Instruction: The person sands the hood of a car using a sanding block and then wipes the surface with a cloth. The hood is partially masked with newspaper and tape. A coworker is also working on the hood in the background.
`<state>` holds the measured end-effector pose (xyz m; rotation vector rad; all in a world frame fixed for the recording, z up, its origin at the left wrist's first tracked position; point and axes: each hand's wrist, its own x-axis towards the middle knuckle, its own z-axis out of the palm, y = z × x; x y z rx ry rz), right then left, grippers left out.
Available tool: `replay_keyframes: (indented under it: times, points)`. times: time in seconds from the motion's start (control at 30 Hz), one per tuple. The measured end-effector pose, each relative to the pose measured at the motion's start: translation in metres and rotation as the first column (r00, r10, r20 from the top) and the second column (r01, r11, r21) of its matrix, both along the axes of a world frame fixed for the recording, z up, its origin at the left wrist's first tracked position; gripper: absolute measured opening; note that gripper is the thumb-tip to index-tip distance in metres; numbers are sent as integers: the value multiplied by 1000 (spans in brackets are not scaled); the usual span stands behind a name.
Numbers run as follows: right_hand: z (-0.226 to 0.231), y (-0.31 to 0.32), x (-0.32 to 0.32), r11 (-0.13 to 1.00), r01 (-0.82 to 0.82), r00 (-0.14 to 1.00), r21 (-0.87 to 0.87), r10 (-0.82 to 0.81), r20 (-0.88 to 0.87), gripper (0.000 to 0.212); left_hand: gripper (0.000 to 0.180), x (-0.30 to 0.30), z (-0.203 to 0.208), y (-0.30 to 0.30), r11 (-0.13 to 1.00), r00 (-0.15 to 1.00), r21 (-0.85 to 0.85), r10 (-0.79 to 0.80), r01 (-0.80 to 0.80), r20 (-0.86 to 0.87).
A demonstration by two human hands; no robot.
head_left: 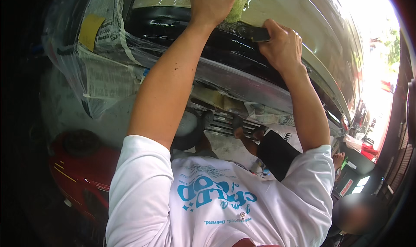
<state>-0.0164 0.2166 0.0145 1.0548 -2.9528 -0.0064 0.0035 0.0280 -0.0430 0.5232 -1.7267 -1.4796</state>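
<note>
A wet, glossy car body panel [286,6], beige-gold above a black lower band [160,19], curves across the top. Against it my left hand [211,5] presses a fuzzy yellow-green cloth [237,7]; the picture's upper edge cuts off some of its fingers. My right hand [284,45] is closed around a flat dark block [256,34], whose far end meets the wet panel just below the cloth. It looks like a sanding block, though its working face is hidden. Water or suds glisten along the seam there.
Newspaper [106,75] and clear plastic film [71,69] mask the car's left side, with a yellow patch [91,31] on top. More paper hangs below the panel. A floor grating [223,124] lies by my feet. Behind are a red car [80,173] and another person [357,214].
</note>
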Motion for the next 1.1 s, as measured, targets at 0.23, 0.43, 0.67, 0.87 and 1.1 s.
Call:
replay_keyframes:
  times: [0.23, 0.43, 0.67, 0.87, 1.1]
  points:
    - [6, 24, -7, 999, -37, 999, 18, 36, 30, 22, 43, -1, -2, 1, 1000, 998, 19, -9, 10, -64]
    - [14, 24, -7, 991, 55, 999, 119, -54, -5, 27, 41, 4, 5, -3, 999, 999, 33, -10, 8, 37]
    - [11, 57, -5, 995, 57, 996, -86, -62, -65, 31, 40, 5, 7, -1, 994, 997, 94, -56, 61, -55]
    - [-10, 9, 0, 965, -150, 976, -215, 109, -188, 25, 40, 6, 7, -1, 996, 999, 86, -37, 36, 13]
    - [-4, -1, 5, 994, 41, 998, -101, -45, -43, 29, 43, -2, -3, 0, 999, 999, -17, 33, -33, -10]
